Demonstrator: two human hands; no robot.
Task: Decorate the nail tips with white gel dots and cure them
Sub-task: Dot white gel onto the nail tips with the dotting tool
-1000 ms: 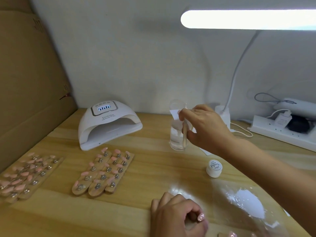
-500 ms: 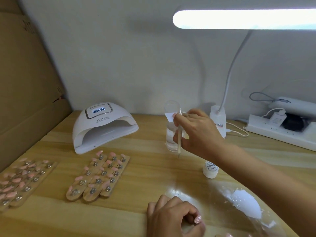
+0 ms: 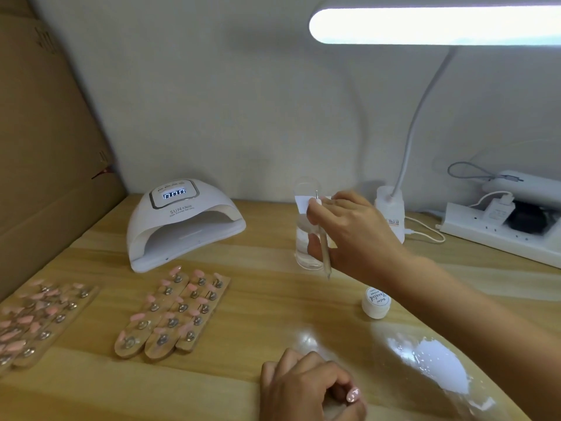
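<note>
On a pale wood-grain tabletop (image 3: 258, 299), pink nail tips sit on round metal studs along three flat wooden sticks (image 3: 173, 311) laid side by side left of centre. A second, blurrier set (image 3: 36, 317) lies at the far left edge. Above the table, the right hand (image 3: 355, 235) pinches a slim dotting tool (image 3: 324, 253) between curled fingers and thumb. It is upright, with a fine metal point at each end, right in front of a clear cylindrical glass (image 3: 303, 256). A small round white gel pot (image 3: 375, 302) with a script label stands near the right forearm. At the near edge, the left hand (image 3: 303, 390) rests with its fingers curled under. A glossy pink nail shows at its fingertips, and whether it holds anything cannot be told. A smooth, white, domed curing lamp (image 3: 185, 220) stands open-mouthed behind the sticks. Crinkled clear plastic film (image 3: 431, 360) glares at lower right. A white gooseneck desk lamp (image 3: 425, 25), a power strip (image 3: 498, 238) and a brown cardboard panel (image 3: 45, 147) surround the desk.
</note>
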